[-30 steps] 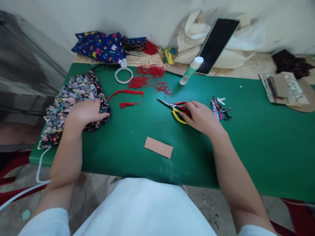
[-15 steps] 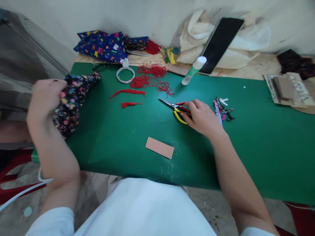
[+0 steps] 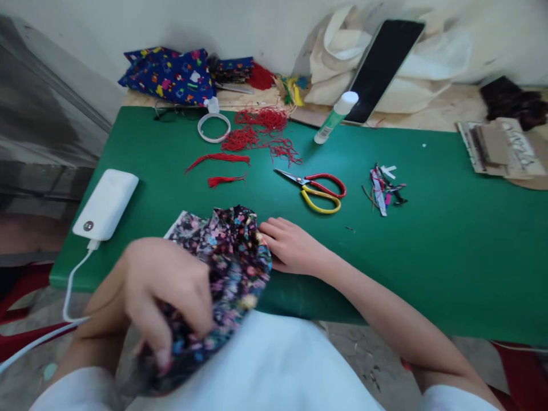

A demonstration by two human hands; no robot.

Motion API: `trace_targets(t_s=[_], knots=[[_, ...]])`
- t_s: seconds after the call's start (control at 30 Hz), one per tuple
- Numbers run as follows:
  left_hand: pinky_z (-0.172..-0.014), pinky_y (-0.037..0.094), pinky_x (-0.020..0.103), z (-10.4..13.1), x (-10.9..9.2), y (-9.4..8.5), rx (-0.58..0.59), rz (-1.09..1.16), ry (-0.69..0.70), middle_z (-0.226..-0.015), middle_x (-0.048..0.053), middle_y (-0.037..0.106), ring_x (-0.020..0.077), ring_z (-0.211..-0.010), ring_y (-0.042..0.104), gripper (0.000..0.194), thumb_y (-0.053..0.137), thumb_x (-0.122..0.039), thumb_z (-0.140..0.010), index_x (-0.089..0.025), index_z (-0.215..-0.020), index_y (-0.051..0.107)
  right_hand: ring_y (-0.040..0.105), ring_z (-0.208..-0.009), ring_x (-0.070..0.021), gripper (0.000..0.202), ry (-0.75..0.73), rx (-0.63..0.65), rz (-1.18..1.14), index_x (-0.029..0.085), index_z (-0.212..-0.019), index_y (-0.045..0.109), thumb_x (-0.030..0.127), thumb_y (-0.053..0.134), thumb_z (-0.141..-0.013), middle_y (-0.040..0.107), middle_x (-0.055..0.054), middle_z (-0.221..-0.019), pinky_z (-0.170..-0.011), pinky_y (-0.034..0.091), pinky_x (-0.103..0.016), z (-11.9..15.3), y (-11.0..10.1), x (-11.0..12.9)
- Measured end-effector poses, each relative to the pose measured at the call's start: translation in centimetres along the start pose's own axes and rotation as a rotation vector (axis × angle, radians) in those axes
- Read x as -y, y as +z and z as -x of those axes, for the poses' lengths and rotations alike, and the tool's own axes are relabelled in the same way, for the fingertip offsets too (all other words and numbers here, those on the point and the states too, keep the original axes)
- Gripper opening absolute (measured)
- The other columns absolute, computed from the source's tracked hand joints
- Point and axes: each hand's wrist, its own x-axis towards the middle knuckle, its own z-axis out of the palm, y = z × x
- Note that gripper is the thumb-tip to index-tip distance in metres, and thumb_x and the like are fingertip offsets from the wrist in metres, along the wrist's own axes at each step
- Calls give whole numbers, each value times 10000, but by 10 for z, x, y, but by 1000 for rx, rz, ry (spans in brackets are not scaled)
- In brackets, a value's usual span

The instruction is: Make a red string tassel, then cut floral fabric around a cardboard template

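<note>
Left hand [image 3: 171,288] blurred, pinching cloth [image 3: 235,260], right hand [image 3: 295,245] at its right edge, grip unclear, cloth dark, floral, crumpled.

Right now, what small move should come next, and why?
I'd probably lay the floral cloth flat on the green table: it looks bunched and overhangs the near edge, with the left hand on it and the right hand at its side.

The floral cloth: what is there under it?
The floral cloth overlaps the green tabletop and white shirt; anything fully beneath it is covered and cannot be seen.
</note>
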Motion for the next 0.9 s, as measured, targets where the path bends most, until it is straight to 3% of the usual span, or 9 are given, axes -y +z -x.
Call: trace_targets(t_s=[0.1, 0.17, 0.27, 0.4, 0.5, 0.6, 0.67, 0.8, 0.9], knots=[[-577, 524, 210, -38, 3, 18, 597, 231, 156, -742, 65, 724, 167, -654, 697, 168, 708, -371, -836, -228, -855, 621, 489, -845, -228, 169, 43, -3, 14, 137, -966, 602, 271, 517, -907, 634, -130, -973, -739, 371, -344, -1, 6, 0], [-552, 500, 219, -50, 5, 28, 600, 257, 76, -732, 66, 724, 167, -638, 690, 182, 673, -382, -862, -213, -837, 612, 482, -853, -222, 182, 56, -5, -6, 134, -1025, 602, 215, 492, -905, 636, -129, -1015, -742, 367, -339, -1, 7, -2], [-684, 491, 222, -50, 7, 26, 313, 188, -62, -807, 51, 719, 147, -740, 673, 255, 466, -363, -977, -198, -861, 621, 478, -850, -221, 198, 54, -12, -38, 133, -1044, 605, 204, 485, -904, 642, -128, -1014, -735, 361, -340, -1, 8, -4], [-692, 415, 280, -44, 22, 15, -411, -367, -507, -822, 27, 634, 169, -756, 580, 328, 427, -473, -968, -185, -903, 571, 486, -838, -222, 210, 48, -2, -36, 147, -1031, 609, 153, 498, -853, 647, -134, -1004, -721, 349, -338, 0, 10, -5], [-718, 415, 318, -44, 38, 15, -457, -563, -677, -968, 73, 626, 233, -870, 592, 385, 509, -543, -899, -174, -1000, 549, 514, -836, -221, 222, 59, -57, -77, 147, -1032, 597, 128, 464, -856, 652, -134, -987, -733, 381, -337, 2, 11, -6], [-719, 396, 317, -44, 47, 18, -346, -591, -621, -936, 68, 613, 237, -886, 584, 276, 458, -445, -933, -187, -924, 558, 534, -806, -209, 201, 73, -200, -204, 151, -1016, 572, 142, 409, -900, 655, -126, -926, -728, 428, -323, 3, 9, -4], [-694, 373, 296, -43, 47, 17, -380, -520, -548, -823, 34, 586, 195, -797, 561, 229, 417, -345, -949, -192, -824, 533, 544, -778, -191, 198, 70, -291, -330, 164, -1010, 556, 161, 373, -935, 648, -109, -883, -710, 446, -302, 4, 5, -2], [-605, 336, 240, -41, 45, 11, -757, -143, -435, -656, -35, 489, 114, -627, 463, 255, 505, -351, -925, -191, -731, 461, 561, -710, -139, 176, 147, -374, -643, 197, -936, 556, 282, 409, -979, 631, -44, -820, -667, 446, -250, 5, -2, 2], [-541, 366, 195, -39, 42, 6, -1040, 320, -225, -622, -49, 500, 76, -550, 462, 320, 620, -440, -883, -188, -737, 487, 560, -687, -137, 243, 368, -448, -896, 205, -849, 566, 404, 475, -954, 609, -10, -766, -641, 446, -248, 4, -3, 2]])
